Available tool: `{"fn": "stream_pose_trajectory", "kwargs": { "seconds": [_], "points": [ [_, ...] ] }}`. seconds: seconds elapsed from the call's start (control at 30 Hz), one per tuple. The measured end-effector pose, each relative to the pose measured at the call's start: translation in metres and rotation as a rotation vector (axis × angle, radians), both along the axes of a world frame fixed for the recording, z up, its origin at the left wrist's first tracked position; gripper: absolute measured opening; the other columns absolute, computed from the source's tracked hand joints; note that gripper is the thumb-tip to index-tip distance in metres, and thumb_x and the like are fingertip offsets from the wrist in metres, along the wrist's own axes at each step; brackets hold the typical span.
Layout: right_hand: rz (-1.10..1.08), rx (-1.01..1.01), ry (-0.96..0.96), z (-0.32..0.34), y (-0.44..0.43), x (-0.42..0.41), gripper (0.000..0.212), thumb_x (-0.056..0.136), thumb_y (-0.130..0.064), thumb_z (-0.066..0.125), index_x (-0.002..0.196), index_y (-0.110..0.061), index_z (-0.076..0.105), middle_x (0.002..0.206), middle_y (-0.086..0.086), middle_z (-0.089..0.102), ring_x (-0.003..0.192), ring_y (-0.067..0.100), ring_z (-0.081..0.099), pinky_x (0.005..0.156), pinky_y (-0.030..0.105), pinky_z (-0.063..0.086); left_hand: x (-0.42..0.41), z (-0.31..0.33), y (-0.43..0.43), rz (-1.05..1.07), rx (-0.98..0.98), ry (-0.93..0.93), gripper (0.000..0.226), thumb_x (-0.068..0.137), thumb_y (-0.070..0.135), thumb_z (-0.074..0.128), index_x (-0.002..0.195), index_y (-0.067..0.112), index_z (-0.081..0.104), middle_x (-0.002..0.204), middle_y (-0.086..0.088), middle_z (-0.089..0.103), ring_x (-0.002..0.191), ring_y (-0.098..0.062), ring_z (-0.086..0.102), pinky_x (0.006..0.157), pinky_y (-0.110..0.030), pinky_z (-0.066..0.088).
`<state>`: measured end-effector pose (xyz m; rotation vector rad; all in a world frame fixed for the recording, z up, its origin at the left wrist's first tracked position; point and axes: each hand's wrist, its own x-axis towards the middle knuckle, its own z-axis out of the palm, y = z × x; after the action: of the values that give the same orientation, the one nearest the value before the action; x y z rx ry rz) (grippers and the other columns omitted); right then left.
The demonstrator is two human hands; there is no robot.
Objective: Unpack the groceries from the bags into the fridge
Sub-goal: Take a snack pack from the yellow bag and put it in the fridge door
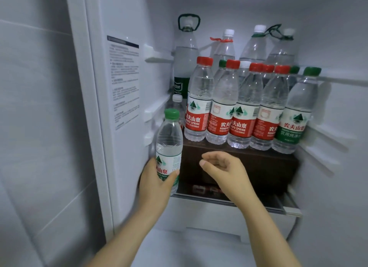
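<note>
Nearest, the left hand (pixel 157 181) is wrapped round the lower half of a clear plastic water bottle with a green cap and green label (pixel 169 139), holding it upright at the front left of the white fridge (pixel 127 17), close to its left wall. Just beside it the right hand (pixel 223 167) hangs with loosely curled fingers, holding nothing, before a dark brown box (pixel 258 167). On that box stands a row of red-labelled clear water bottles (pixel 199 107) – one green-labelled bottle (pixel 294 123) at its right end – with taller clear bottles (pixel 185 53) behind.
</note>
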<state>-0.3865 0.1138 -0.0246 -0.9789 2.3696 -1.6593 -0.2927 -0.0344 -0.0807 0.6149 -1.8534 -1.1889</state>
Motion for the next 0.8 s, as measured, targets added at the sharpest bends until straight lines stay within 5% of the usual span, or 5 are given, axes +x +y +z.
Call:
{"fn": "stream_pose_trajectory", "kwargs": {
  "seconds": [0.17, 0.37, 0.8],
  "points": [
    [0.088, -0.036, 0.168, 0.035, -0.031, -0.002, 0.035, 0.085, -0.035, 0.069, 0.119, -0.025, 0.064, 0.111, -0.016, 0.067, 0.092, -0.006, 0.062, 0.08, 0.013, 0.048, -0.012, -0.003, -0.006, 0.011, -0.022, -0.004, 0.049, 0.078, 0.018, 0.075, 0.121, 0.023, 0.054, 0.112, 0.006, 0.066, 0.1, -0.01, 0.064, 0.086, -0.033, 0.054],
    [0.159, 0.027, 0.295, 0.058, -0.068, -0.01, 0.059, 0.082, -0.036, 0.074, 0.135, -0.021, 0.053, 0.119, -0.009, 0.061, 0.093, 0.004, 0.061, 0.081, 0.024, 0.053, -0.017, -0.006, -0.009, 0.003, -0.055, -0.019, 0.051, 0.081, 0.018, 0.072, 0.126, 0.022, 0.049, 0.12, 0.003, 0.062, 0.107, -0.013, 0.06, 0.092, -0.036, 0.052],
    [0.183, 0.122, 0.439, 0.061, -0.089, -0.024, 0.048, 0.083, -0.031, 0.073, 0.127, -0.02, 0.061, 0.11, -0.004, 0.067, 0.084, 0.003, 0.056, 0.076, 0.023, 0.045, -0.025, -0.014, -0.008, 0.121, -0.159, -0.074, 0.064, 0.081, 0.019, 0.071, 0.136, 0.01, 0.037, 0.135, -0.011, 0.049, 0.124, -0.028, 0.049, 0.102, -0.046, 0.044]
  ]
}}
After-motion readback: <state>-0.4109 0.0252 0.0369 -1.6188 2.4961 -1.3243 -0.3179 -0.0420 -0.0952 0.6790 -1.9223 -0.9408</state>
